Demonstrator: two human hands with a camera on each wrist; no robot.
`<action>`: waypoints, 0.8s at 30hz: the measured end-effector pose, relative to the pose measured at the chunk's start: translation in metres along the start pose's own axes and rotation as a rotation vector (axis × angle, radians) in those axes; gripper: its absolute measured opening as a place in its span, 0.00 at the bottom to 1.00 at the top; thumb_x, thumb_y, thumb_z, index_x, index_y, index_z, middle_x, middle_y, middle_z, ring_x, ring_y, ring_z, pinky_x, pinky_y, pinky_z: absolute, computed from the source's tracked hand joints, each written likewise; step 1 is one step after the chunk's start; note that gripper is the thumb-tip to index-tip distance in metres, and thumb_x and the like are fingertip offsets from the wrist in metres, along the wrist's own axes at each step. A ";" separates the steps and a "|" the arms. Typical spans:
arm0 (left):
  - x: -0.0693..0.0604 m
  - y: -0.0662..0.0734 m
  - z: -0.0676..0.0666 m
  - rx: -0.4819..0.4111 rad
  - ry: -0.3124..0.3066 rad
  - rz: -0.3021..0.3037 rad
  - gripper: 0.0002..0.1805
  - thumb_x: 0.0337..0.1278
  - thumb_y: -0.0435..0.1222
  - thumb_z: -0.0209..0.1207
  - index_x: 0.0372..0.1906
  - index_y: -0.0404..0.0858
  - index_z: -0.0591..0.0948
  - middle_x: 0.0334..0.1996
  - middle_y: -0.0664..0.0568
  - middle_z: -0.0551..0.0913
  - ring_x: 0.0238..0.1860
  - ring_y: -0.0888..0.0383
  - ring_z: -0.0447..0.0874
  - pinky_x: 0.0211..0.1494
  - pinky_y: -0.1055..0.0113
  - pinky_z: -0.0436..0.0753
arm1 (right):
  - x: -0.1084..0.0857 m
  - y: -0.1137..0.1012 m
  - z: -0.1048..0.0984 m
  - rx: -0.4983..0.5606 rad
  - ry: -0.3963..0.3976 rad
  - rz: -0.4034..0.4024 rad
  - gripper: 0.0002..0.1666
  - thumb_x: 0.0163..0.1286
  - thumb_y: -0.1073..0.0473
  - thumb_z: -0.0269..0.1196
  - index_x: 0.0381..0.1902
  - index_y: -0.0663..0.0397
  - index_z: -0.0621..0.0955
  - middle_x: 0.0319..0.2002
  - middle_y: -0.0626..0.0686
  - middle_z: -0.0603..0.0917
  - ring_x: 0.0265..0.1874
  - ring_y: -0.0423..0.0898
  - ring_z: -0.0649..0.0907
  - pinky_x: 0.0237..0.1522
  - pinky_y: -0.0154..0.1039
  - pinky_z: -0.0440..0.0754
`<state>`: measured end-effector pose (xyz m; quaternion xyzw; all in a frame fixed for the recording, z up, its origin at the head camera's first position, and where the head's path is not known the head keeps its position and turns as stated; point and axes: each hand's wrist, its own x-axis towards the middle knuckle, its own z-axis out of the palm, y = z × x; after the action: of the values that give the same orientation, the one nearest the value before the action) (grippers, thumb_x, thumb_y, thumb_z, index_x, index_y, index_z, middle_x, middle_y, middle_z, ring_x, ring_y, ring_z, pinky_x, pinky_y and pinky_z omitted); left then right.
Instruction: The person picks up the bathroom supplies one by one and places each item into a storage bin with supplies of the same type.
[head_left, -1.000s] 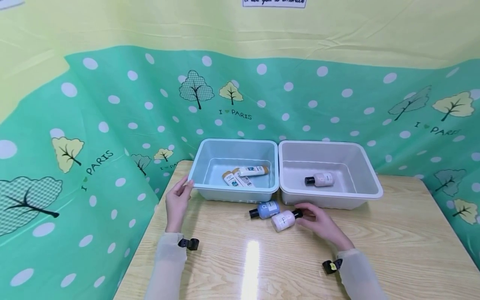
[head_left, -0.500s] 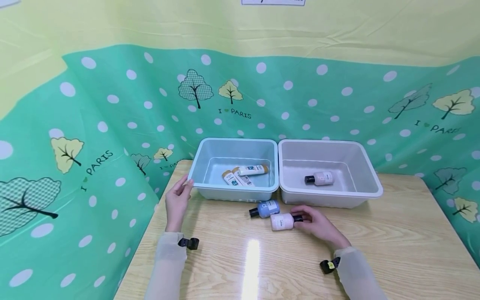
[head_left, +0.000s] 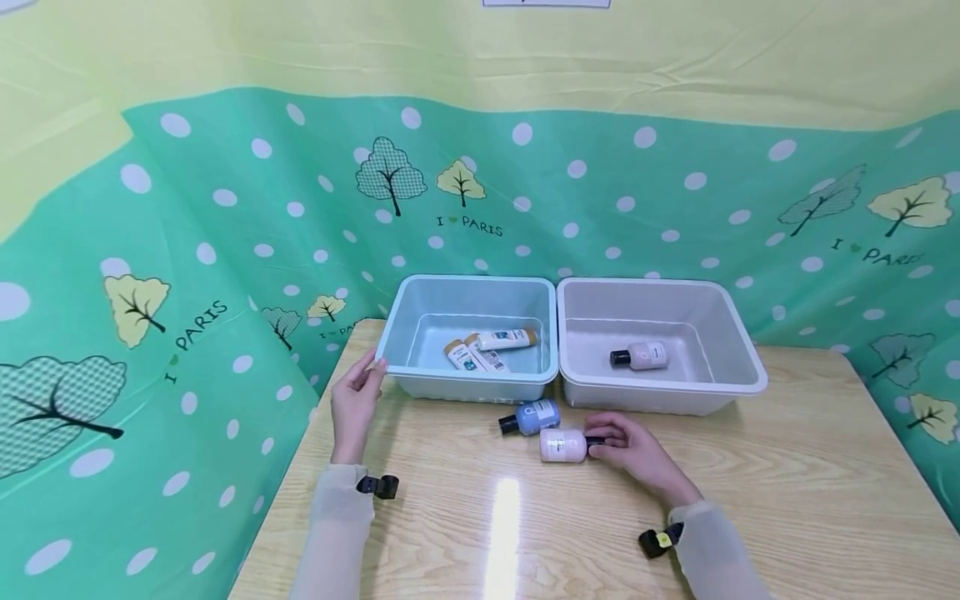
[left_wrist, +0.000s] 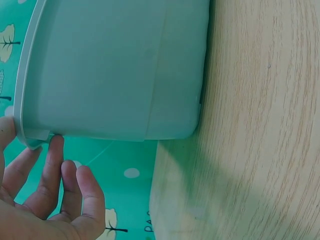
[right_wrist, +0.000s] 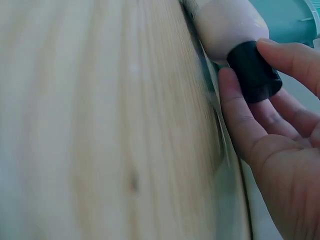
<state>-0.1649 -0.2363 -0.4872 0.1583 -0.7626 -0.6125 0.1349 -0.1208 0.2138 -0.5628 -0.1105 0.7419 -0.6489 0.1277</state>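
My right hand (head_left: 633, 454) pinches the black cap of a pale pink bottle (head_left: 562, 446) that lies on its side at the table's front middle. In the right wrist view, thumb and fingers stand around the cap (right_wrist: 255, 72). Just behind it lies a blue bottle (head_left: 540, 415) with a black cap. My left hand (head_left: 355, 408) grips the near left corner of a light blue bin (head_left: 465, 387); the left wrist view has its fingers at the rim (left_wrist: 22, 100). Several white tubes with tan caps, one being a white tube (head_left: 507, 339) on top, lie inside the bin.
A grey bin (head_left: 660, 400) adjoins the blue bin on the right and has another pink bottle (head_left: 647, 356) lying in it. Both bins stand at the back of the wooden table (head_left: 810, 467), before a green patterned curtain (head_left: 615, 192).
The pink bottle on the table has turned from slanted to roughly level, its cap now in my right hand's fingers. My right hand has shifted slightly left. My left hand stays at the bin corner.
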 end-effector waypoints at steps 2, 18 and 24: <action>0.000 0.000 0.000 0.005 0.000 -0.003 0.33 0.60 0.60 0.63 0.65 0.49 0.80 0.53 0.50 0.84 0.49 0.55 0.83 0.48 0.63 0.83 | -0.002 0.002 0.002 0.029 0.036 0.011 0.33 0.62 0.68 0.72 0.62 0.71 0.73 0.54 0.69 0.80 0.51 0.59 0.82 0.50 0.37 0.82; -0.001 0.000 -0.001 -0.020 -0.006 0.019 0.29 0.61 0.58 0.63 0.65 0.52 0.80 0.53 0.49 0.84 0.52 0.53 0.82 0.47 0.66 0.83 | -0.020 -0.023 0.014 0.109 0.166 0.075 0.30 0.62 0.71 0.70 0.60 0.75 0.72 0.50 0.72 0.81 0.44 0.48 0.86 0.46 0.39 0.84; -0.001 0.000 0.000 -0.013 -0.005 0.015 0.29 0.61 0.58 0.63 0.64 0.53 0.80 0.53 0.49 0.84 0.53 0.52 0.82 0.44 0.71 0.82 | -0.027 -0.048 0.014 0.044 0.173 0.030 0.29 0.63 0.67 0.71 0.60 0.69 0.75 0.51 0.69 0.81 0.46 0.49 0.86 0.47 0.39 0.84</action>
<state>-0.1639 -0.2361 -0.4871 0.1503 -0.7602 -0.6167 0.1386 -0.0912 0.2032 -0.5157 -0.0400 0.7372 -0.6703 0.0751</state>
